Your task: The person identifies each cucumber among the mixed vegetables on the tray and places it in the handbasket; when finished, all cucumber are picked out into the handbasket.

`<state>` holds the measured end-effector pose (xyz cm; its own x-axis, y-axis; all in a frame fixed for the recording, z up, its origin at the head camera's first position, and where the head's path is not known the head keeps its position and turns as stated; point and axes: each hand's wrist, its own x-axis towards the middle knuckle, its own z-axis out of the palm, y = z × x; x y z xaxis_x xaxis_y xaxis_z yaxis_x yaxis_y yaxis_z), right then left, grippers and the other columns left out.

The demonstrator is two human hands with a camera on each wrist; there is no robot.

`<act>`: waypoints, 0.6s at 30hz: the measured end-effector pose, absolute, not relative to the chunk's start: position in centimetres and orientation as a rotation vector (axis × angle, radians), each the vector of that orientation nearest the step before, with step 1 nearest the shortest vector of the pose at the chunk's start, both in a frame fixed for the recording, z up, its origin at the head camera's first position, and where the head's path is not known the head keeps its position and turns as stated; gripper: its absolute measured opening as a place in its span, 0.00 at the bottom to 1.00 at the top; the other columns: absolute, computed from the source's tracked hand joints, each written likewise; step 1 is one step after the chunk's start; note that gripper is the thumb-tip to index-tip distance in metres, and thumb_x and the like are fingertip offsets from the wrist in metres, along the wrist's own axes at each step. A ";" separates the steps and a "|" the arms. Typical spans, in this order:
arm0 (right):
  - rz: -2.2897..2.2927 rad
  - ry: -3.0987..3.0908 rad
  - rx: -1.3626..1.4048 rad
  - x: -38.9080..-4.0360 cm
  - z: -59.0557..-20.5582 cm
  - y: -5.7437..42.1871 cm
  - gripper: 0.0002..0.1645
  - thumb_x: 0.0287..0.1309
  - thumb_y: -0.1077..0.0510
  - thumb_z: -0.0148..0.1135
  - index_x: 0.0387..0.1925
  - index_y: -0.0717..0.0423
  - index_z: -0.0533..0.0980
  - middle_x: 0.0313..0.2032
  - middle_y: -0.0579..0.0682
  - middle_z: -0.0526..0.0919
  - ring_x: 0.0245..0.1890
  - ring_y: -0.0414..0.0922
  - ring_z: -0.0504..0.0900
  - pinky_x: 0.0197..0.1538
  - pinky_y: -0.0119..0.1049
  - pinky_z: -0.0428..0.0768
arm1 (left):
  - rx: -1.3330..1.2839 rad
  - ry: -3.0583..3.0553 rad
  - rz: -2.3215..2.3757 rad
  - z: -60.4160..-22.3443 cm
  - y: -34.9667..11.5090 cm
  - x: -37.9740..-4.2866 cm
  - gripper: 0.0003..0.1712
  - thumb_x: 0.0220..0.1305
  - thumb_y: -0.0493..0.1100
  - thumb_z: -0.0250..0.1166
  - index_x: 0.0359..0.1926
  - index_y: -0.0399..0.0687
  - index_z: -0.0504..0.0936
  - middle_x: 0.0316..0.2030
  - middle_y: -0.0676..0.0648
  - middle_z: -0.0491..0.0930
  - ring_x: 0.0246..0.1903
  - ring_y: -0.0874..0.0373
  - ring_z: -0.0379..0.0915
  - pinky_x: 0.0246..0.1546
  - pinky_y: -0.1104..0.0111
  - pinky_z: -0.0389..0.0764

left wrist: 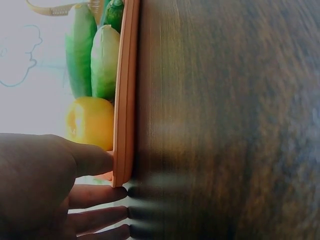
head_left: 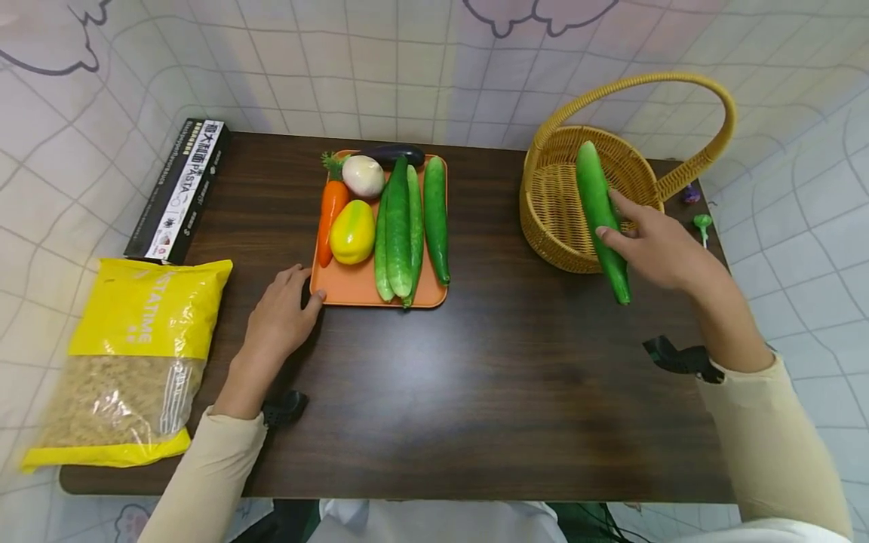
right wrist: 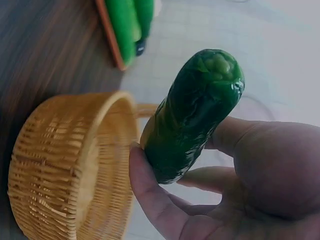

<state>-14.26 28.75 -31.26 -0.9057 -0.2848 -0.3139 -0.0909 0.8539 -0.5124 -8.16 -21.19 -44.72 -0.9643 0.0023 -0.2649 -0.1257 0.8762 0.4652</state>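
Note:
My right hand (head_left: 658,245) holds a long green cucumber (head_left: 595,188) between thumb and fingers, above the wicker basket (head_left: 539,211). The right wrist view shows the cucumber (right wrist: 192,117) end-on, beside the basket's rim (right wrist: 100,130). At the near left corner of the orange tray (head_left: 353,290), my left hand (head_left: 281,313) has its thumb and fingers on either side of the corner. On the tray lie several long green vegetables (head_left: 399,234), a carrot (head_left: 333,207), a yellow pepper-like vegetable (head_left: 352,232), a white round vegetable (head_left: 363,176) and an eggplant (head_left: 394,154).
A black pasta box (head_left: 179,192) stands at the back left, with a yellow pasta bag (head_left: 129,362) in front of it. A small green item (head_left: 702,221) and a purple one (head_left: 691,194) lie right of the basket. The basket's tall handle (head_left: 720,113) arches up.

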 end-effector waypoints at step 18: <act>-0.216 2.380 -0.383 -25.3 -31.7 27.0 0.43 0.78 0.47 0.42 0.75 0.73 0.40 0.45 0.66 0.79 0.42 0.55 0.80 0.55 0.58 0.71 | -0.096 2.784 0.731 -44.9 -21.4 -8.3 0.36 0.76 0.52 0.55 0.74 0.36 0.60 0.74 0.32 0.53 0.70 0.33 0.51 0.65 0.36 0.57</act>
